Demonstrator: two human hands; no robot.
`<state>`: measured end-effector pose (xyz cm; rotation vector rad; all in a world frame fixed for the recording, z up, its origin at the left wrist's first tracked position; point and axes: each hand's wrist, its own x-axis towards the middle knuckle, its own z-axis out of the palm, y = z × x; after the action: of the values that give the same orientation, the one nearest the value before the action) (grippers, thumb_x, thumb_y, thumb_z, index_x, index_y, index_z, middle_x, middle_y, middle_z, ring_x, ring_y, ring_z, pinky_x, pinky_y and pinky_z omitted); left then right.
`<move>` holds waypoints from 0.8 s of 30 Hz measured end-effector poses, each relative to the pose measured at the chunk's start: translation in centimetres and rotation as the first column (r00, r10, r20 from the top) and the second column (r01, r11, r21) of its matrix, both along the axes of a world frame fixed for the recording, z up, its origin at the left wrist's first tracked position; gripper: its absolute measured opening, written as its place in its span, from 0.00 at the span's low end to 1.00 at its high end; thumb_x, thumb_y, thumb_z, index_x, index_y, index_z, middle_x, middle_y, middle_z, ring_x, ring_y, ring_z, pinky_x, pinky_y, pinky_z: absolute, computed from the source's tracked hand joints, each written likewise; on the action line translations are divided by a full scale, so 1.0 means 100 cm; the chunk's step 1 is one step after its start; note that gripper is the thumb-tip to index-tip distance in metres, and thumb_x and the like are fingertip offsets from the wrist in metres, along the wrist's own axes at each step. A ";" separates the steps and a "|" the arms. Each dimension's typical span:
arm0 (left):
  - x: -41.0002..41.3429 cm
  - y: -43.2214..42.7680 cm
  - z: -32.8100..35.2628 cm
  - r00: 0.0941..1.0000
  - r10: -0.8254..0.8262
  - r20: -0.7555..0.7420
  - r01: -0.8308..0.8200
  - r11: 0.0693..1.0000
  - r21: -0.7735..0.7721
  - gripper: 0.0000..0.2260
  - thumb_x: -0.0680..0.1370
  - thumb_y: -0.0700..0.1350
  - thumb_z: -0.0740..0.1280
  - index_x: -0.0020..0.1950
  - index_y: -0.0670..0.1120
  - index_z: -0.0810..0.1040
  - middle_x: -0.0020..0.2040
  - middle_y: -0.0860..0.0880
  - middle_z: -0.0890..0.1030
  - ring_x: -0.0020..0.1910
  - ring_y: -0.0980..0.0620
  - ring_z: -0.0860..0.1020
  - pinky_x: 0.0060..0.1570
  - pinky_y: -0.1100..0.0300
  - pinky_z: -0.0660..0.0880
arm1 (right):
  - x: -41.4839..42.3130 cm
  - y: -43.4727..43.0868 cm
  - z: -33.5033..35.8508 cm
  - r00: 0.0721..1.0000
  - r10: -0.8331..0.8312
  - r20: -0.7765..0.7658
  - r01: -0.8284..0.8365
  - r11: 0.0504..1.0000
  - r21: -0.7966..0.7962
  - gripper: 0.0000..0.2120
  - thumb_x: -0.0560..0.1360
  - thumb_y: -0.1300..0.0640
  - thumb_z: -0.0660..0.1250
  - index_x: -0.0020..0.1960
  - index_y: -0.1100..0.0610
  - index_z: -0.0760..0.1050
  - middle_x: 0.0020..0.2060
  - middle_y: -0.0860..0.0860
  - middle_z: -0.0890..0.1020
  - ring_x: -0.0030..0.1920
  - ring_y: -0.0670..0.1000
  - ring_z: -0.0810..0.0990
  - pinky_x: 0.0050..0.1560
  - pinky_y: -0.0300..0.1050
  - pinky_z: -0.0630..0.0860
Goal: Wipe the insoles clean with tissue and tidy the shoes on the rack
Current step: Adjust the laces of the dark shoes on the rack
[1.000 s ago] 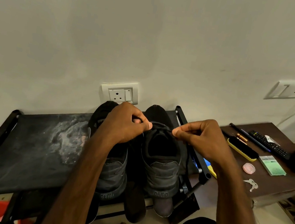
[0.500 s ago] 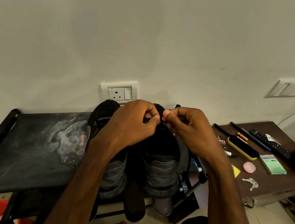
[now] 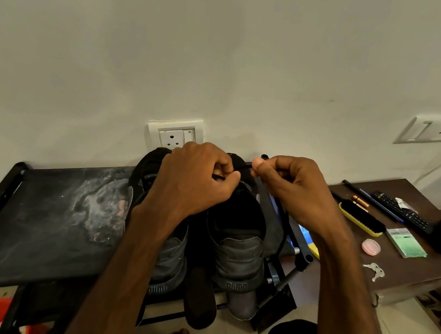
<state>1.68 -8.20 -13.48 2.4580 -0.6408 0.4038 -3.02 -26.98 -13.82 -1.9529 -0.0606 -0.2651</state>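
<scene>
Both hands were pinched shut on a black lace (image 3: 284, 229) just above centre frame. The left hand (image 3: 197, 180) curled tight round one strand. The right hand (image 3: 292, 188) nipped the other between thumb and forefinger, its loose tail hanging down the right flank of the shoe (image 3: 238, 254) beneath. The knuckles sat near each other, which suggests a knot or bow was being formed.

That shoe stood toe to the wall on the black rack (image 3: 37, 212), its heel overhanging the front rail. Its mate (image 3: 169, 258) stood touching it on the left, half hidden by the forearm. A dark insole (image 3: 200, 300) lay wedged between the pair and jutted past the rack's front edge at lower centre. No tissue was in view.

A hard tug on the lace could drag the overhanging shoe forward and off the rail. It could also nudge the insole loose so that it dropped to the floor. A slack pinch could let the strand slip and undo the loop.

At right frame, a side table (image 3: 410, 278) held a brush (image 3: 361, 222), a remote (image 3: 403, 211) and keys (image 3: 374, 270). A wall socket (image 3: 175, 135) sat just above the hands.
</scene>
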 end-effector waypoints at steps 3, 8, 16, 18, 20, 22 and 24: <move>-0.004 -0.002 0.003 1.000 0.022 0.016 -0.021 0.999 -0.047 0.12 0.73 0.58 0.67 0.43 0.55 0.87 0.36 0.59 0.84 0.37 0.57 0.81 0.46 0.54 0.81 | -0.003 -0.009 0.001 1.000 -0.001 -0.010 0.001 1.000 0.001 0.11 0.79 0.48 0.71 0.43 0.53 0.86 0.34 0.55 0.85 0.36 0.45 0.80 0.43 0.44 0.77; -0.003 -0.005 0.005 1.000 0.030 0.008 -0.029 0.994 -0.109 0.06 0.74 0.53 0.72 0.46 0.54 0.87 0.36 0.60 0.83 0.37 0.58 0.81 0.49 0.55 0.81 | -0.005 -0.016 0.003 1.000 -0.010 -0.025 0.014 0.992 0.128 0.09 0.79 0.63 0.70 0.57 0.56 0.83 0.42 0.51 0.88 0.45 0.44 0.86 0.49 0.35 0.80; -0.003 -0.003 0.013 0.959 0.074 -0.275 -0.184 0.897 -0.402 0.03 0.77 0.46 0.71 0.46 0.49 0.85 0.28 0.55 0.83 0.26 0.63 0.79 0.35 0.70 0.73 | -0.002 0.019 0.006 0.984 -0.054 0.171 0.067 0.995 -0.074 0.07 0.73 0.62 0.76 0.49 0.52 0.84 0.41 0.45 0.86 0.41 0.47 0.83 0.43 0.42 0.80; -0.003 -0.002 0.016 0.946 0.049 -0.320 -0.198 0.870 -0.452 0.04 0.77 0.44 0.70 0.46 0.48 0.85 0.29 0.53 0.83 0.24 0.62 0.76 0.34 0.68 0.71 | -0.001 0.030 0.004 0.989 0.011 0.149 0.018 0.981 -0.195 0.07 0.71 0.59 0.78 0.47 0.49 0.86 0.36 0.44 0.85 0.35 0.48 0.81 0.42 0.46 0.80; -0.004 -0.001 0.018 0.934 0.015 -0.356 -0.201 0.848 -0.490 0.04 0.77 0.43 0.70 0.46 0.47 0.85 0.30 0.51 0.84 0.23 0.62 0.75 0.36 0.65 0.71 | 0.002 0.037 -0.003 0.989 0.005 0.148 0.043 0.946 -0.321 0.08 0.69 0.53 0.79 0.47 0.45 0.85 0.34 0.41 0.83 0.33 0.44 0.78 0.39 0.44 0.78; -0.003 0.000 0.019 0.920 -0.017 -0.392 -0.208 0.826 -0.524 0.03 0.77 0.42 0.70 0.46 0.46 0.85 0.31 0.50 0.84 0.23 0.60 0.75 0.36 0.64 0.72 | 0.004 0.042 -0.007 0.983 -0.036 0.180 0.105 0.917 -0.385 0.06 0.70 0.48 0.78 0.47 0.43 0.85 0.33 0.41 0.81 0.34 0.42 0.77 0.36 0.37 0.71; -0.003 0.001 0.019 0.913 -0.042 -0.405 -0.203 0.814 -0.543 0.03 0.77 0.42 0.71 0.45 0.46 0.84 0.31 0.49 0.84 0.23 0.60 0.74 0.34 0.64 0.72 | 0.006 0.044 -0.007 0.976 -0.072 0.204 0.146 0.915 -0.376 0.04 0.73 0.46 0.76 0.44 0.45 0.85 0.31 0.42 0.80 0.34 0.42 0.77 0.35 0.38 0.69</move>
<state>1.36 -8.13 -11.62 1.8925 -0.1874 0.0878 -2.46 -22.60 -14.54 -2.3264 -0.1351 -0.5451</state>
